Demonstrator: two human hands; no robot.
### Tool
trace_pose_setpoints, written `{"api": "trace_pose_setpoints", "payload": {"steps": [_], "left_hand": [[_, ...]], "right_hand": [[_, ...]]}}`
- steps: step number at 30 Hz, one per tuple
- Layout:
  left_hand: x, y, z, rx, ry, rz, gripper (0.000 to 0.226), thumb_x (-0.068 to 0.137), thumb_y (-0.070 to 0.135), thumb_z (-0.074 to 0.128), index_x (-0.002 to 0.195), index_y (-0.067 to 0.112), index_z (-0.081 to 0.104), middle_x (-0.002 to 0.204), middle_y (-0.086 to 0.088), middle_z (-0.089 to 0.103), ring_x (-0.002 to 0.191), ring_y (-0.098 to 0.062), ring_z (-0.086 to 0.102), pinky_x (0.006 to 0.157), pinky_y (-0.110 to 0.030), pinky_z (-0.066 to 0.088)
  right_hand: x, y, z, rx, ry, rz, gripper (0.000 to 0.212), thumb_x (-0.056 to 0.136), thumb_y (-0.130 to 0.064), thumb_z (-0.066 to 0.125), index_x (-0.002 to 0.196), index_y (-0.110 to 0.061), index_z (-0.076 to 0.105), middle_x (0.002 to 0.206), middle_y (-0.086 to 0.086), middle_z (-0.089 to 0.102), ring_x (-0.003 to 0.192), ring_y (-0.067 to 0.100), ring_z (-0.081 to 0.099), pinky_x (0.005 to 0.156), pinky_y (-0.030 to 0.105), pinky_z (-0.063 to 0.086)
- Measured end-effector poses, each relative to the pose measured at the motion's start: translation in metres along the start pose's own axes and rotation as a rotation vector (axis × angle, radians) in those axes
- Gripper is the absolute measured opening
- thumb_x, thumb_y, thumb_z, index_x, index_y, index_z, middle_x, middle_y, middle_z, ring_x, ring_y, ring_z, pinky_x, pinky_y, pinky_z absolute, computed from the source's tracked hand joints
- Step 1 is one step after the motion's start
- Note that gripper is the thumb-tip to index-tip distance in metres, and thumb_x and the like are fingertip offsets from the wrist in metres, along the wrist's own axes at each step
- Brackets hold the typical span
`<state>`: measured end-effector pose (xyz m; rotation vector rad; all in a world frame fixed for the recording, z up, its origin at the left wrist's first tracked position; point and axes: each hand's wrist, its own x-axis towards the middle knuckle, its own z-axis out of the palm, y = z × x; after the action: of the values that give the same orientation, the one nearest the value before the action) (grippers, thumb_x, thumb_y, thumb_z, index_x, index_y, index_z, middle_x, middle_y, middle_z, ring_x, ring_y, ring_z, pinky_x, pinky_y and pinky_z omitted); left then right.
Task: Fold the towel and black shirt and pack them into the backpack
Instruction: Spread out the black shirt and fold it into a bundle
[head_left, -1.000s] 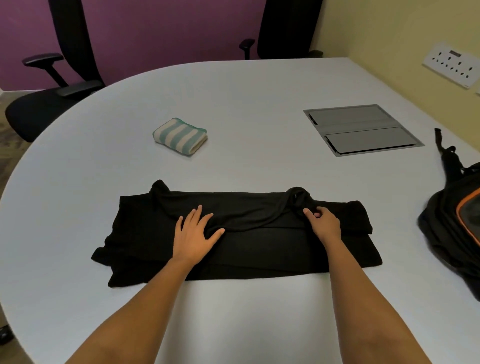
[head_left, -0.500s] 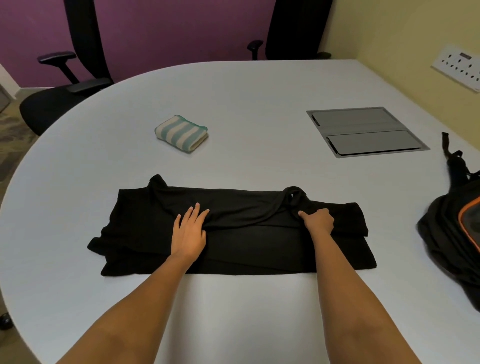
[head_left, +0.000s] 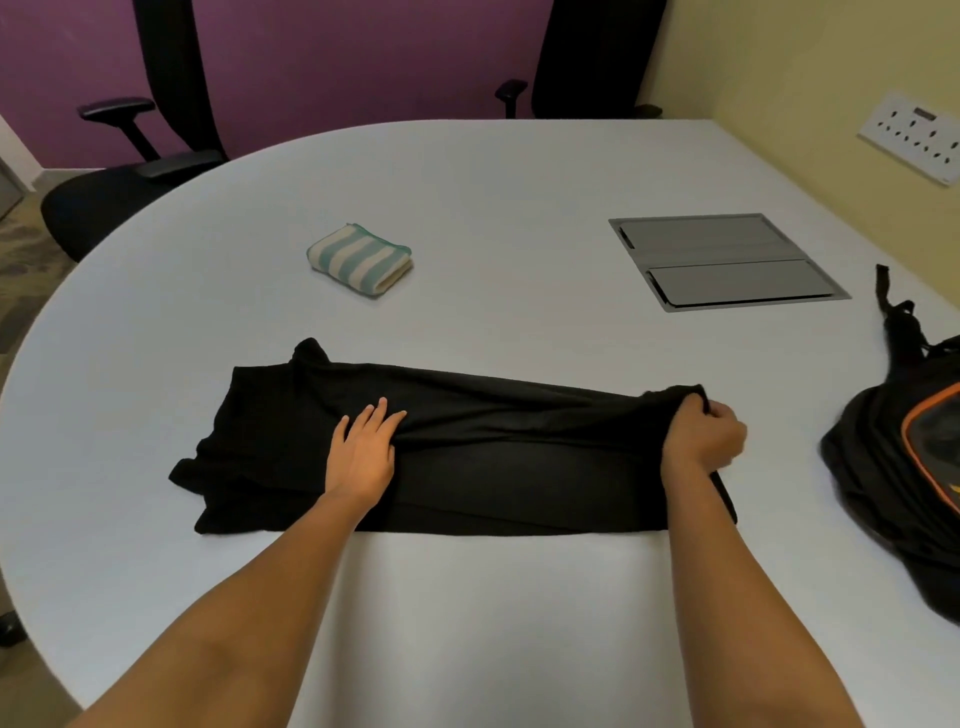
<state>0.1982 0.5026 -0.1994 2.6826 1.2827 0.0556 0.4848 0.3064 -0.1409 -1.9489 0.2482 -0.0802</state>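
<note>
1. Black shirt (head_left: 519, 467) lies on the white table (head_left: 493, 182), folded into a long band. It is nearer the person than the grey cable hatch (head_left: 727, 262) and mostly to the left of it.
2. The left hand (head_left: 363, 452) rests flat on the shirt, well left of the hatch, with straight fingers pressing the cloth down.
3. The right hand (head_left: 704, 436) is just on the near side of the hatch. Its fingers curl round a bunched edge at the shirt's right end.
4. The two hands are well apart, and a ridge of cloth runs between them.
5. A teal-and-cream striped towel (head_left: 359, 260), folded into a small bundle, lies on the table well left of the hatch and about level with it. It does not touch the shirt.
6. A black backpack (head_left: 883, 467) with orange trim lies right of the hatch and nearer the person, partly cut off by the frame edge. One strap reaches back toward the hatch's right side.
7. Beyond the hatch, a black office chair (head_left: 592, 57) stands at the table's far edge, and another (head_left: 130, 182) stands far to the left.
8. A white socket panel (head_left: 914, 137) is on the yellow wall, right of the hatch.
</note>
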Motion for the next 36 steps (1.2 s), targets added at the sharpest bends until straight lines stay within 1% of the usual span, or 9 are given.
{"api": "trace_pose_setpoints", "payload": {"steps": [5, 9, 12, 15, 20, 23, 26, 31, 36], "left_hand": [[-0.005, 0.0, -0.007, 0.054, -0.007, 0.042, 0.053, 0.099, 0.015, 0.039, 0.148, 0.028, 0.025, 0.158, 0.0, 0.017, 0.146, -0.017, 0.014, 0.121, -0.038, 0.007], [-0.003, 0.007, -0.013, 0.072, -0.016, 0.071, 0.06, 0.095, 0.011, 0.044, 0.148, 0.029, 0.024, 0.159, 0.002, 0.015, 0.147, -0.016, 0.012, 0.121, -0.038, 0.005], [-0.005, 0.009, -0.014, 0.044, -0.081, 0.066, 0.062, 0.093, 0.016, 0.047, 0.149, 0.03, 0.024, 0.159, 0.002, 0.013, 0.147, -0.016, 0.009, 0.121, -0.039, 0.003], [-0.01, 0.007, -0.011, 0.041, -0.166, 0.09, 0.06, 0.094, 0.033, 0.044, 0.149, 0.032, 0.021, 0.16, 0.002, 0.009, 0.148, -0.015, 0.005, 0.12, -0.04, 0.002], [-0.013, 0.014, -0.014, -0.079, -0.157, 0.213, 0.069, 0.084, 0.07, 0.018, 0.142, 0.037, 0.037, 0.157, 0.009, 0.021, 0.146, -0.009, 0.012, 0.12, -0.038, 0.002], [-0.001, 0.035, -0.016, -0.12, -0.134, 0.261, 0.059, 0.092, 0.064, 0.024, 0.141, 0.035, 0.04, 0.155, 0.009, 0.026, 0.145, -0.007, 0.016, 0.119, -0.036, 0.005], [0.017, 0.062, -0.015, -0.08, -0.139, 0.298, 0.046, 0.1, 0.044, 0.031, 0.144, 0.031, 0.036, 0.155, 0.008, 0.028, 0.144, -0.009, 0.018, 0.119, -0.035, 0.008], [0.038, 0.1, -0.006, -0.071, -0.226, 0.385, 0.045, 0.101, 0.032, 0.037, 0.145, 0.026, 0.034, 0.149, 0.004, 0.038, 0.14, -0.013, 0.03, 0.117, -0.036, 0.014], [0.057, 0.112, -0.01, -0.07, -0.165, 0.404, 0.032, 0.098, 0.031, 0.044, 0.128, 0.027, 0.055, 0.129, 0.003, 0.053, 0.122, -0.016, 0.047, 0.111, -0.034, 0.024]], "right_hand": [[0.018, 0.014, -0.039, -0.046, 0.049, -0.096, 0.025, 0.092, 0.0, 0.044, 0.104, 0.001, 0.066, 0.125, 0.017, 0.049, 0.099, 0.025, 0.056, 0.085, 0.022, 0.042], [0.026, 0.028, -0.049, -0.071, -0.021, -0.032, 0.029, 0.091, 0.004, 0.042, 0.096, -0.002, 0.07, 0.106, 0.011, 0.063, 0.095, 0.026, 0.059, 0.082, 0.026, 0.047], [0.032, 0.03, -0.054, -0.252, -0.125, 0.117, 0.023, 0.095, -0.006, 0.045, 0.085, 0.002, 0.065, 0.09, 0.01, 0.061, 0.082, 0.025, 0.059, 0.072, 0.027, 0.047], [0.034, 0.038, -0.06, -0.489, -0.251, 0.232, 0.027, 0.095, -0.017, 0.052, 0.107, 0.006, 0.059, 0.11, 0.021, 0.06, 0.102, 0.037, 0.058, 0.085, 0.037, 0.046], [0.036, 0.041, -0.062, -0.611, -0.335, 0.231, 0.039, 0.095, -0.028, 0.047, 0.116, 0.004, 0.053, 0.107, 0.021, 0.052, 0.098, 0.033, 0.051, 0.09, 0.042, 0.042], [0.041, 0.04, -0.061, -0.733, -0.436, 0.242, 0.067, 0.091, -0.049, 0.053, 0.134, 0.001, 0.041, 0.135, 0.022, 0.044, 0.125, 0.038, 0.042, 0.104, 0.045, 0.036], [0.053, 0.043, -0.057, -0.8, -0.574, 0.281, 0.085, 0.08, -0.056, 0.064, 0.138, 0.0, 0.038, 0.138, 0.021, 0.043, 0.127, 0.036, 0.042, 0.106, 0.045, 0.039], [0.052, 0.046, -0.056, -0.794, -0.578, 0.291, 0.086, 0.073, -0.04, 0.078, 0.139, -0.002, 0.037, 0.138, 0.018, 0.042, 0.128, 0.034, 0.04, 0.102, 0.041, 0.042], [0.039, 0.023, -0.061, -0.575, -0.471, 0.189, 0.058, 0.079, -0.009, 0.075, 0.131, -0.01, 0.049, 0.138, 0.018, 0.042, 0.123, 0.034, 0.047, 0.094, 0.036, 0.042]]}}
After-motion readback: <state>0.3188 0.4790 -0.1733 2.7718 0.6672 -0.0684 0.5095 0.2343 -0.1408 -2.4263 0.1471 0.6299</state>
